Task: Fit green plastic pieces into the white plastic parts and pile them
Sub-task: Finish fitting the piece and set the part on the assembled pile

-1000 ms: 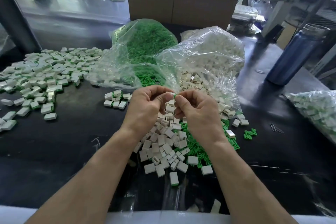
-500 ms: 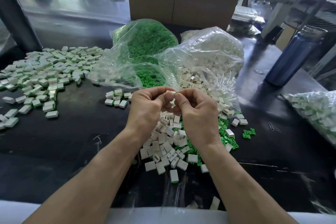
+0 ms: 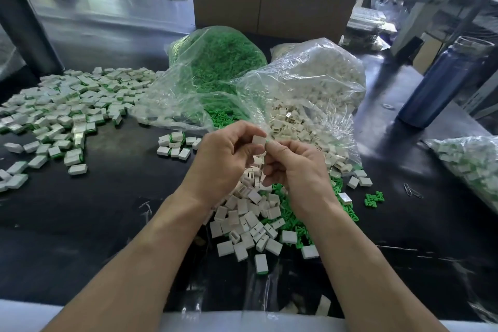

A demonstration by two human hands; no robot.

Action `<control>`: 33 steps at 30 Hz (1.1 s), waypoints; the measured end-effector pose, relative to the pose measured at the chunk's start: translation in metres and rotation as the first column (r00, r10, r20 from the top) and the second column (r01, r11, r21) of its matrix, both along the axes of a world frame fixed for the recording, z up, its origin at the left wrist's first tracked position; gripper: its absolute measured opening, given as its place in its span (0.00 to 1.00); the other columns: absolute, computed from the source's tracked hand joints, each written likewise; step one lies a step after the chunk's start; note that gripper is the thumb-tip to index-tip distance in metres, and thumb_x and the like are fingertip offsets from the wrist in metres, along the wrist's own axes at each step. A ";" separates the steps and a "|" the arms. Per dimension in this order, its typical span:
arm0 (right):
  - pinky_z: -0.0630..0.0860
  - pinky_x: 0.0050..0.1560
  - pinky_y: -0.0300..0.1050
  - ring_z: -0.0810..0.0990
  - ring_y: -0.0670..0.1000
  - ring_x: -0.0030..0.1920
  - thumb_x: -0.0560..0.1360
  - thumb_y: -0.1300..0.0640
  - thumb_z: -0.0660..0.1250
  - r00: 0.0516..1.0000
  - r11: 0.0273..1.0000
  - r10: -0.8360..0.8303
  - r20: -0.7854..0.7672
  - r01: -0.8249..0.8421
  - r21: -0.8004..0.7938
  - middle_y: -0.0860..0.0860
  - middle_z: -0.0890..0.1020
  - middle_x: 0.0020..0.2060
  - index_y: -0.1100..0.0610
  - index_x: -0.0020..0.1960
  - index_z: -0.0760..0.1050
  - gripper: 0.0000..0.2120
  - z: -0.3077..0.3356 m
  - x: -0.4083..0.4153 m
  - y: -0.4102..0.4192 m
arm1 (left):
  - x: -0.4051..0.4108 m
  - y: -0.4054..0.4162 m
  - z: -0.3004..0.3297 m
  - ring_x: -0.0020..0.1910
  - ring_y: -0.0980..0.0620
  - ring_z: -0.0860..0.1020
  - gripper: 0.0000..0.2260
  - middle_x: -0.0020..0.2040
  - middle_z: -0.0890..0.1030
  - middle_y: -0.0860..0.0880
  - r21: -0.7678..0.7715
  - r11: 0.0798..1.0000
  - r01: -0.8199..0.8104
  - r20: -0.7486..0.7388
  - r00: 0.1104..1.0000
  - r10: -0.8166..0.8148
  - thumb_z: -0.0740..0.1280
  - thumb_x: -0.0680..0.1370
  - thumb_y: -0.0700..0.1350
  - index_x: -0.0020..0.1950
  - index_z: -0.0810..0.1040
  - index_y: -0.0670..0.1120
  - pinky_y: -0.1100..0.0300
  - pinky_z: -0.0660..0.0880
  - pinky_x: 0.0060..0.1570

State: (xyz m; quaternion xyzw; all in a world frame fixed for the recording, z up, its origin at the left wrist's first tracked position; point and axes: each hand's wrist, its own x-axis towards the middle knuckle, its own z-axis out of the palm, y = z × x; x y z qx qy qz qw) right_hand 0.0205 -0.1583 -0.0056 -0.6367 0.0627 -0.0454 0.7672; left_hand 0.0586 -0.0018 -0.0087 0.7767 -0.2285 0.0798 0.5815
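The left hand (image 3: 223, 159) pinches a small white rectangular plastic part (image 3: 258, 141) above the black table (image 3: 107, 224); at 3 o'clock, the right hand (image 3: 293, 167) pinches a green plastic piece (image 3: 267, 141) against it.

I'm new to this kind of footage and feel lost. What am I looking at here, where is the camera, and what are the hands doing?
There is no machine: a person works with bare hands, filmed by a wide-angle camera worn on the head, looking forward and down. The left hand pinches a small white plastic part; the right hand is curled against it, with a speck of green piece showing where they meet. On the black table below lies a loose heap of white parts over green pieces. Behind stand a clear bag of green pieces and a bag of white parts. At far left is a wide pile of finished parts, white with green edges. A blue bottle stands at right.
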 end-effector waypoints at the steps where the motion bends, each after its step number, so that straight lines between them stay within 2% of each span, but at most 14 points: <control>1: 0.79 0.32 0.44 0.80 0.52 0.33 0.82 0.62 0.70 1.000 0.999 0.006 -0.009 -0.006 0.043 0.54 0.82 0.34 0.62 0.46 0.82 0.07 0.001 0.000 0.001 | -0.001 -0.001 0.000 0.36 0.59 0.80 0.12 0.39 0.83 0.54 -0.018 1.000 -0.010 0.007 1.000 0.010 0.70 0.80 0.32 0.54 0.83 0.50 0.62 0.80 0.39; 5: 0.79 0.31 0.43 0.79 0.51 0.32 0.81 0.63 0.70 1.000 0.993 0.005 -0.020 -0.003 0.114 0.54 0.82 0.34 0.63 0.46 0.82 0.06 0.001 0.000 0.000 | -0.001 -0.005 -0.003 0.37 0.55 0.82 0.11 0.40 0.86 0.53 -0.082 0.996 -0.033 -0.002 0.999 0.033 0.71 0.79 0.33 0.53 0.84 0.48 0.59 0.81 0.39; 9: 0.81 0.33 0.44 0.80 0.52 0.33 0.80 0.63 0.72 0.999 0.995 0.032 -0.024 -0.030 0.098 0.56 0.82 0.35 0.63 0.46 0.82 0.05 0.002 0.000 -0.004 | -0.003 -0.004 -0.004 0.37 0.55 0.83 0.13 0.40 0.86 0.53 -0.105 0.994 -0.018 -0.006 1.000 0.017 0.72 0.79 0.32 0.52 0.85 0.51 0.63 0.80 0.39; 14: 0.81 0.35 0.45 0.81 0.53 0.34 0.80 0.62 0.72 0.984 0.975 0.175 -0.029 -0.177 -0.132 0.56 0.82 0.35 0.60 0.43 0.83 0.07 0.008 -0.001 -0.023 | 0.003 0.006 -0.002 0.34 0.54 0.82 0.14 0.39 0.86 0.51 -0.066 0.991 0.113 -0.029 0.993 -0.115 0.73 0.77 0.31 0.51 0.86 0.50 0.62 0.79 0.37; 18: 0.81 0.35 0.45 0.81 0.54 0.34 0.79 0.62 0.74 0.968 0.947 0.244 -0.059 -0.251 -0.202 0.57 0.82 0.35 0.60 0.42 0.83 0.07 0.011 -0.001 -0.033 | 0.006 0.007 -0.002 0.33 0.52 0.82 0.15 0.39 0.86 0.50 -0.015 0.982 0.191 -0.028 0.981 -0.191 0.72 0.77 0.29 0.52 0.86 0.50 0.59 0.80 0.36; 21: 0.81 0.34 0.45 0.81 0.54 0.33 0.78 0.62 0.75 0.973 0.959 0.225 -0.047 -0.230 -0.168 0.57 0.82 0.35 0.58 0.40 0.84 0.07 0.010 -0.002 -0.031 | 0.007 0.006 -0.003 0.33 0.50 0.82 0.13 0.39 0.86 0.49 -0.047 0.981 0.189 -0.025 0.981 -0.190 0.72 0.77 0.29 0.53 0.87 0.46 0.59 0.80 0.36; 26: 0.81 0.31 0.44 0.81 0.52 0.31 0.69 0.56 0.77 0.981 0.982 0.188 -0.043 -0.188 -0.003 0.58 0.83 0.34 0.60 0.39 0.85 0.07 0.010 -0.001 -0.024 | 0.004 0.003 -0.003 0.32 0.50 0.81 0.11 0.38 0.86 0.49 -0.084 0.987 0.138 -0.020 0.990 -0.140 0.72 0.77 0.30 0.53 0.86 0.43 0.60 0.78 0.34; 30: 0.81 0.31 0.43 0.81 0.52 0.30 0.68 0.55 0.77 0.982 0.981 0.187 -0.037 -0.184 0.066 0.57 0.83 0.33 0.58 0.37 0.86 0.06 0.010 -0.001 -0.015 | 0.002 -0.001 -0.004 0.31 0.51 0.80 0.13 0.37 0.85 0.51 -0.143 0.988 0.060 -0.010 0.998 -0.062 0.71 0.77 0.28 0.51 0.86 0.45 0.60 0.78 0.33; 33: 0.82 0.32 0.43 0.81 0.52 0.30 0.70 0.57 0.76 0.982 0.981 0.181 -0.056 -0.176 0.078 0.56 0.83 0.34 0.59 0.39 0.86 0.05 0.010 -0.002 -0.018 | -0.001 -0.005 -0.004 0.31 0.53 0.80 0.12 0.37 0.85 0.51 -0.139 0.988 0.070 -0.035 0.997 -0.076 0.71 0.77 0.28 0.52 0.86 0.44 0.61 0.78 0.34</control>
